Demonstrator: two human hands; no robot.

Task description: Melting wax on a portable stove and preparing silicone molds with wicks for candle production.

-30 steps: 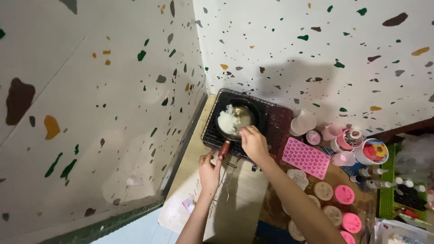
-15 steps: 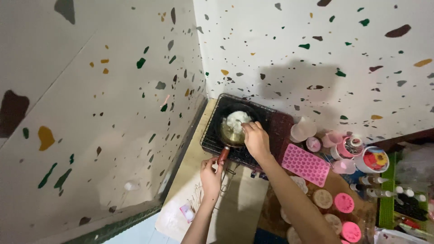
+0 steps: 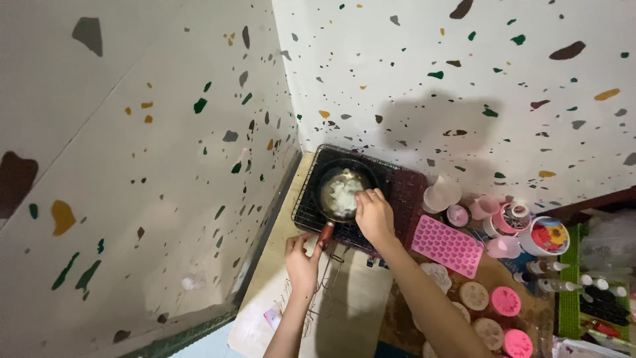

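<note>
A small dark pan [image 3: 330, 213] with pale white chunks in it sits on a wire grate [image 3: 404, 192] over a dark stove in the corner. My left hand [image 3: 301, 260] grips the pan's reddish-brown handle [image 3: 325, 234] near its end. My right hand [image 3: 373, 215] hovers over the pan's right rim, fingers pinched together at the white contents; whether it holds a tool is too small to tell.
Speckled white walls close in at left and behind. Right of the stove lie a pink heart-cell mould [image 3: 447, 246], round pink and tan moulds [image 3: 506, 301], pink cups [image 3: 487, 207], a colourful tub [image 3: 548, 236] and small bottles [image 3: 550, 268]. Paper sheets [image 3: 265, 311] lie near me.
The view has tilted and shifted slightly. My left hand stays on the pan handle and my right hand stays over the pan, moving a little within it.
</note>
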